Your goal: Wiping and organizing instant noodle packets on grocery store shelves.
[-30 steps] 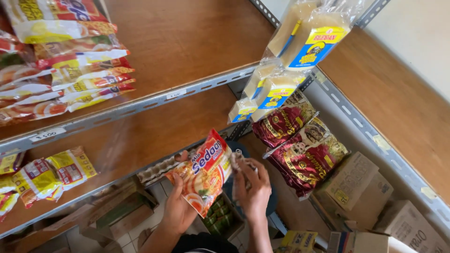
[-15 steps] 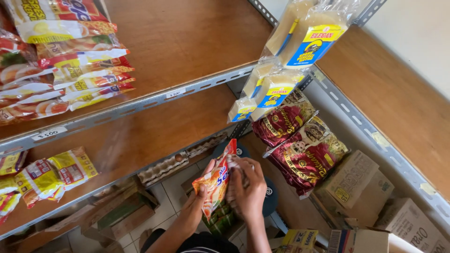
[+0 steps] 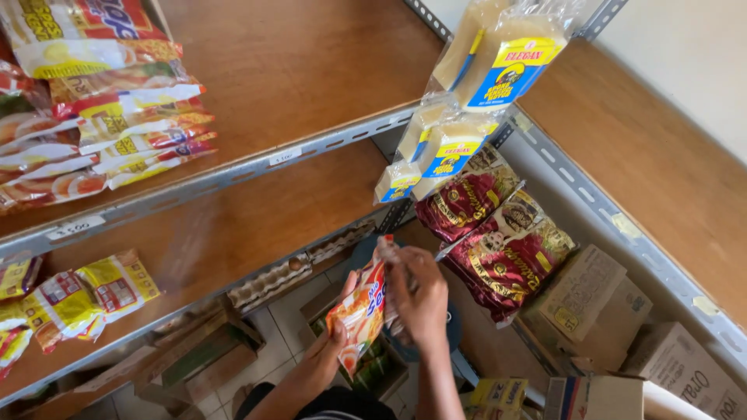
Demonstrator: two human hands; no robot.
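We have one orange and red noodle packet (image 3: 364, 309) held between both hands, low in front of the shelving. Our left hand (image 3: 336, 336) grips its lower edge from beneath, fingers closed on the wrapper. Our right hand (image 3: 421, 299) is closed over its upper end, pinching the clear crimped seam just above the knuckles. The packet stands on edge, turned nearly side-on to us, so its face is hard to read.

As we judge it, the packet is in hand but not yet placed: it touches no shelf. Up and to the left of our hands, the middle shelf (image 3: 233, 225) is mostly bare wood, with a few yellow packets (image 3: 74, 299) only at its far left end. Higher still to the left, the top shelf (image 3: 296, 70) carries a row of similar noodle packets (image 3: 109, 136) and also has open wood. Just to the right of our right hand hang dark red snack bags (image 3: 498, 233), with pale wafer packs (image 3: 498, 62) above them. Below and to the right sit cardboard boxes (image 3: 591, 303). Setting the packet down seems to be what is left.
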